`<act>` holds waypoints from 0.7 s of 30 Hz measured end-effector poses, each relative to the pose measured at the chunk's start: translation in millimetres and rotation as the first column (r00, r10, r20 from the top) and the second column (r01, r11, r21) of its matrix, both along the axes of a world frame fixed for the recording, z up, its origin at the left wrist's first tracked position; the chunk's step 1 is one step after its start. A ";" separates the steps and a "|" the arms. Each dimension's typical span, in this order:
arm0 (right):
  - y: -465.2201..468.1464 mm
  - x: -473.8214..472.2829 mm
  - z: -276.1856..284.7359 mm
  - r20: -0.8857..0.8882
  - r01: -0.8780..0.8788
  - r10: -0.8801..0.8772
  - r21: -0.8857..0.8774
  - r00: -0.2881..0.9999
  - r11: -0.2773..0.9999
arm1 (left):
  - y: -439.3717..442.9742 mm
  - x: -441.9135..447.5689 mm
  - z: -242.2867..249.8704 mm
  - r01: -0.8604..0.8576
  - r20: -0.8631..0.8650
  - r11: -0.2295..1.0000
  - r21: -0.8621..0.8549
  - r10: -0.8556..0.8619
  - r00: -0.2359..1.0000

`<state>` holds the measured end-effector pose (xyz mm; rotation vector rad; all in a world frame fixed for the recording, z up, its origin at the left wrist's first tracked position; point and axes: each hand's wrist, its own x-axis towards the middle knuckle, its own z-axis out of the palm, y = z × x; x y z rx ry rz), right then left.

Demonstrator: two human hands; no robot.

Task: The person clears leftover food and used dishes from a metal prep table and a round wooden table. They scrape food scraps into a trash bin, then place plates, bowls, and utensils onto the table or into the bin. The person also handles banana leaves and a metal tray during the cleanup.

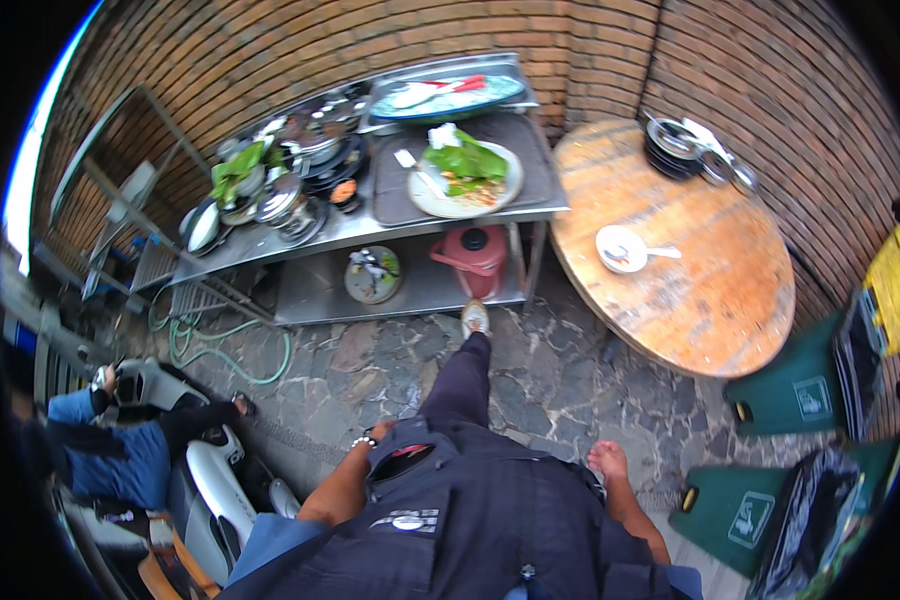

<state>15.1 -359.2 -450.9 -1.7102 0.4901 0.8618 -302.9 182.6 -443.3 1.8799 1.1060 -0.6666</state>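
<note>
My left hand (pixel 379 433) hangs beside my dark apron, partly hidden by it; whether it holds anything is not visible. At my other side, my right hand (pixel 607 457) hangs over the stone floor with its fingers curled, and no object shows in it. Ahead, a steel table (pixel 262 251) carries a plate (pixel 427 201) with leaves and food scraps on a dark tray (pixel 390 180). An oval platter (pixel 450 114) with cutlery lies behind. Stacked dirty dishes (pixel 319 154) stand further left. A white bowl (pixel 621 249) with a spoon rests on the round wooden table (pixel 705 300).
A pink jug (pixel 476 255) and a dirty plate (pixel 373 289) sit on the lower shelf. A green hose (pixel 232 356) lies on the floor. At left, a person (pixel 120 457) sits on a motor scooter (pixel 221 487). Green bins (pixel 787 382) stand at right.
</note>
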 end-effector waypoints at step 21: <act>258.2 190.4 207.4 0.368 -0.523 0.500 -0.044 0.784 0.852 | 116.5 275.3 167.9 -0.045 0.556 0.839 -0.542 0.398 0.730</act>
